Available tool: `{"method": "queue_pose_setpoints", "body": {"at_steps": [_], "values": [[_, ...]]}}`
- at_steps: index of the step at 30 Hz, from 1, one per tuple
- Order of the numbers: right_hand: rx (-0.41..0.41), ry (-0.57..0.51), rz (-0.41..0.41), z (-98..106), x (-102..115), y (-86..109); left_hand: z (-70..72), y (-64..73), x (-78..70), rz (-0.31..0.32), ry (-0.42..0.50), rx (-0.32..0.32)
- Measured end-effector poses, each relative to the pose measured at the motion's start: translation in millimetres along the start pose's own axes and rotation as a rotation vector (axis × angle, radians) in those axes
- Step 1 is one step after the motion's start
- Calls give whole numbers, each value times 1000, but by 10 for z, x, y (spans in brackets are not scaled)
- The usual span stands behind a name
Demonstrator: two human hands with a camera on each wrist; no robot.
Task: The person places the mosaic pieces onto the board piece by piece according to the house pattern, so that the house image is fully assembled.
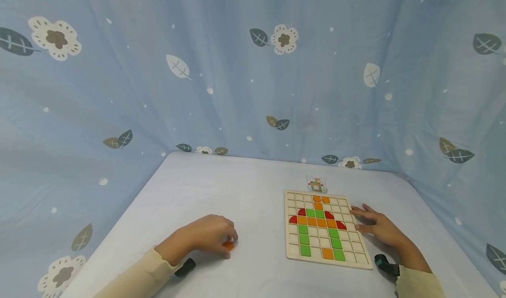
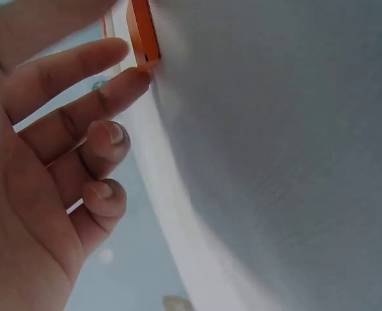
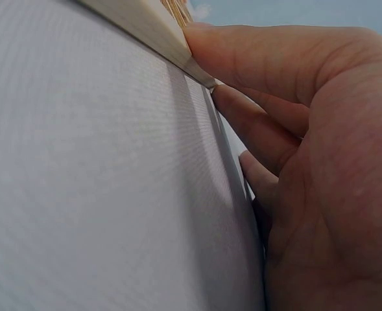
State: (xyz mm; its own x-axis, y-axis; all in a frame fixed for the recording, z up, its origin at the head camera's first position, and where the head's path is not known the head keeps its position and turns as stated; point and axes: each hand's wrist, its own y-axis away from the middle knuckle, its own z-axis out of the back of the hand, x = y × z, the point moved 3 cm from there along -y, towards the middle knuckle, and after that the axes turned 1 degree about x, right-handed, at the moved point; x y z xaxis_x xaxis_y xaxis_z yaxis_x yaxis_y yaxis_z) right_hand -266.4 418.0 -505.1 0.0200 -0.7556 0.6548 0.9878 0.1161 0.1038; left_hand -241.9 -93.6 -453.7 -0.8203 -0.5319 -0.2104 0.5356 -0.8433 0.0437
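Note:
My left hand [image 1: 211, 234] is low over the white table, its thumb and fingertips at an orange tile [image 1: 228, 245]. In the left wrist view the orange tile [image 2: 144, 35] stands on edge against the fingertips, while the other fingers curl loosely. A pale wooden grid board [image 1: 293, 238] lies to the right, with orange, green and red tiles set in its cells. At the board's right edge rests my right hand [image 1: 381, 227], fingers spread. Its thumb touches the board's rim [image 3: 168, 35] in the right wrist view.
A small picture card [image 1: 317, 184] showing a coloured pattern lies just behind the board. Blue patterned cloth [image 1: 237, 91] hangs round the back and sides of the white table [image 1: 237, 183]. Dark devices [image 1: 185, 267] are worn at both wrists.

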Motion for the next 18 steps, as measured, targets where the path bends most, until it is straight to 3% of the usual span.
{"method": "queue_pose_setpoints", "body": {"at_steps": [6,10,18], "values": [[-4,14,-3,14,42,10,40,50,-12,-40,23,-8],[-2,12,-8,13,50,12,55,61,15,-33,36,-15],[-6,3,-13,-4,22,0,39,7,-9,-92,12,-43]]}}
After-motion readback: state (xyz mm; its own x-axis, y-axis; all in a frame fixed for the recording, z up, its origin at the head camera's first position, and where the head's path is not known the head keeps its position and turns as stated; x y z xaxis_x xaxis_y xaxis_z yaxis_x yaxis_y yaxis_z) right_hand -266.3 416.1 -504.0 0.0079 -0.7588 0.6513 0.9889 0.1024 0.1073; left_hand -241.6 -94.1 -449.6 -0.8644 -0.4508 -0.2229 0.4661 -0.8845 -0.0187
